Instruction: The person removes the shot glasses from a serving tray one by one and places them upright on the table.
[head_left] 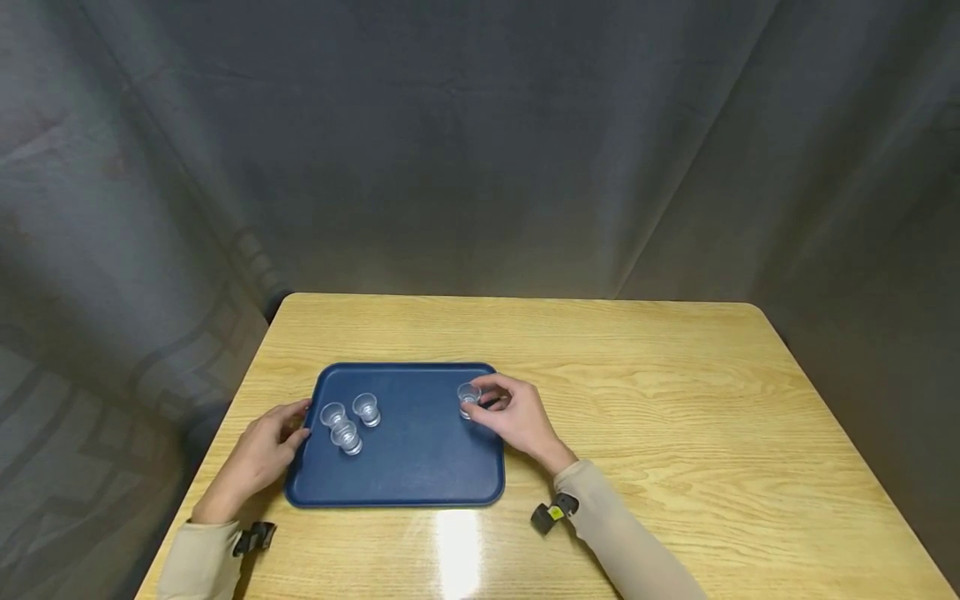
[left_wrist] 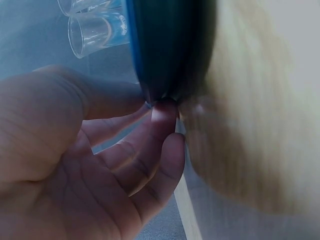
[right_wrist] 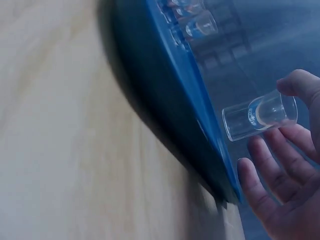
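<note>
Editor: What are the hands doing?

Reporter: The right hand point(head_left: 517, 419) pinches a small clear glass point(right_wrist: 259, 118) near its rim, thumb on one side and fingers on the other, at the right end of a blue tray point(head_left: 416, 454). The left hand point(head_left: 264, 450) grips the tray's left edge, thumb at the rim, fingers reaching under.

Editor: Which step is this?

Reporter: It reads as handling a single glass while the tray is steadied; one moment cannot settle whether the glass is being set down or picked up. Setting down would call for a level base and a gentle release; picking up, a straight lift.

Editor: And farther out?

Reporter: Three more glasses stand upright toward the tray's left end: a left glass point(head_left: 333, 415), a front glass point(head_left: 347, 438) overlapping it in the head view, and a third glass point(head_left: 367, 409) just beside them. Below lies a wood-grain surface point(head_left: 637, 400); behind hangs a grey curtain point(head_left: 480, 167).

Editor: What escapes the cameras?

Reporter: Whether the held glass's base touches the tray, and whether the overlapping pair touch. The right hand hides part of the tray's edge, and its own wrist view crops it. The glass's small marking is illegible.
</note>
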